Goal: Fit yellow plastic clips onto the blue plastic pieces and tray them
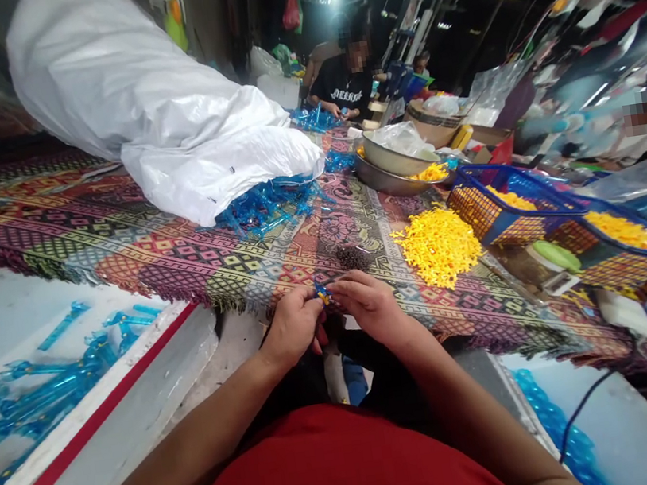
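At the near edge of the patterned cloth, my left hand [291, 323] and my right hand [373, 306] meet with fingers pinched. Between them is a small blue and yellow plastic piece [323, 295]; the fingertips cover much of it. Just beyond the hands lies a small heap of tiny dark parts [355, 258]. A pile of yellow plastic pieces [439, 245] spreads to the right of it. Translucent blue plastic parts [267, 205] spill from the mouth of a large white sack [173, 111] on the left.
A white foam box [156, 382] at left holds blue parts; another box [637, 415] stands at right. Blue baskets [519, 203] with yellow pieces and stacked metal bowls [390, 177] line the right side. Another person [346, 83] sits across the cloth-covered table [180, 250].
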A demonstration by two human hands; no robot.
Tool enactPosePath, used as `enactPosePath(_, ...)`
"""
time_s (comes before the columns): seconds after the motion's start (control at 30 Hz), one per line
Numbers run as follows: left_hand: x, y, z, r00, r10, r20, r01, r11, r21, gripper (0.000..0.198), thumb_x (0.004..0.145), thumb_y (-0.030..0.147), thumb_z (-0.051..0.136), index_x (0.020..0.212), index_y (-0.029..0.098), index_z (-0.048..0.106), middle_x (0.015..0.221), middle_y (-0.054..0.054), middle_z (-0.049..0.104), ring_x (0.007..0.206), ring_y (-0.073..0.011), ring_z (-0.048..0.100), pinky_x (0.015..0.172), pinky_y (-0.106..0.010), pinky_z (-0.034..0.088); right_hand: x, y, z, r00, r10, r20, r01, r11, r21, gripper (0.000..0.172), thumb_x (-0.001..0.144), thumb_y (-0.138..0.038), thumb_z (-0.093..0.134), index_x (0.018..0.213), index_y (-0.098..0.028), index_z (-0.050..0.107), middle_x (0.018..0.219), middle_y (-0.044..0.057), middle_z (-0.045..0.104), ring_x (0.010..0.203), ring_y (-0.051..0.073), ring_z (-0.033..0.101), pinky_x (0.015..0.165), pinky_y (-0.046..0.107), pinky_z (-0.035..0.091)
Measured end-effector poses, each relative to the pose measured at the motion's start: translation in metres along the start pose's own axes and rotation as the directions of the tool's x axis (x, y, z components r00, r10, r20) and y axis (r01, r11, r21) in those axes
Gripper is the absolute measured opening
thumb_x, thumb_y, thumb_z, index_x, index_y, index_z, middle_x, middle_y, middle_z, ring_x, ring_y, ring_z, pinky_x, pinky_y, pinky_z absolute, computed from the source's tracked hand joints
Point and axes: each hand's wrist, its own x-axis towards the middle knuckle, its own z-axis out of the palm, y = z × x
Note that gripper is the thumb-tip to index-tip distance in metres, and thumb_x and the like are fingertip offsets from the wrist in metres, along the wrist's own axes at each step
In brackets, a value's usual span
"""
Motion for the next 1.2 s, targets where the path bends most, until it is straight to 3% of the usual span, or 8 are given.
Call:
enactPosePath(0.33, -0.001, 0.007, 0.004, 0.999, -0.039, 0.009, 0.039, 0.999, -0.030, 0.008, 0.078, 0.021, 0.044, 0.071, 0.018, 0.046, 0.043, 0.006, 0.049, 0.030, -0.0112, 0.049, 0.026, -0.018, 0.035, 0.003, 0.000, -0.013, 0.985, -0.060, 0.161, 0.087, 0.982, -0.167, 0.020, 0.091, -0.020, 0.043, 0.098, -0.018, 0.062, 0.089, 0.008, 0.060, 0.078, 0.015, 0.058, 0.065, 0.025, 0.047)
enactPosePath(0.5, 0.000, 0.004, 0.005, 0.998, -0.054, 0.023, 0.056, 0.995, -0.088, 0.005, 0.077, 0.022, 0.046, 0.075, 0.018, 0.047, 0.053, 0.006, 0.050, 0.032, -0.0095, 0.051, 0.027, -0.018, 0.037, -0.003, 0.006, -0.012, 0.985, -0.069, 0.159, 0.097, 0.979, -0.177, 0.020, 0.090, -0.016, 0.042, 0.099, -0.016, 0.061, 0.088, 0.009, 0.059, 0.077, 0.015, 0.057, 0.064, 0.026, 0.046)
enactPosePath(0.87, -0.002, 0.009, 0.008, 0.993, -0.111, 0.041, 0.115, 0.988, -0.105, 0.007, 0.079, 0.023, 0.044, 0.075, 0.018, 0.047, 0.043, 0.005, 0.051, 0.028, -0.0108, 0.047, 0.026, -0.018, 0.035, -0.007, 0.006, -0.008, 0.997, -0.051, 0.055, 0.056, 0.993, -0.104, 0.017, 0.088, -0.015, 0.045, 0.097, -0.017, 0.060, 0.090, 0.009, 0.059, 0.084, 0.017, 0.059, 0.070, 0.028, 0.050)
enactPosePath(1.2, -0.004, 0.009, 0.012, 0.995, -0.087, 0.055, 0.091, 0.992, -0.085, 0.006, 0.078, 0.021, 0.044, 0.075, 0.018, 0.048, 0.046, 0.006, 0.051, 0.031, -0.0099, 0.048, 0.027, -0.018, 0.035, -0.009, 0.008, -0.010, 0.994, -0.059, 0.090, 0.070, 0.991, -0.118, 0.019, 0.088, -0.015, 0.045, 0.099, -0.018, 0.062, 0.091, 0.009, 0.062, 0.083, 0.017, 0.060, 0.070, 0.028, 0.050)
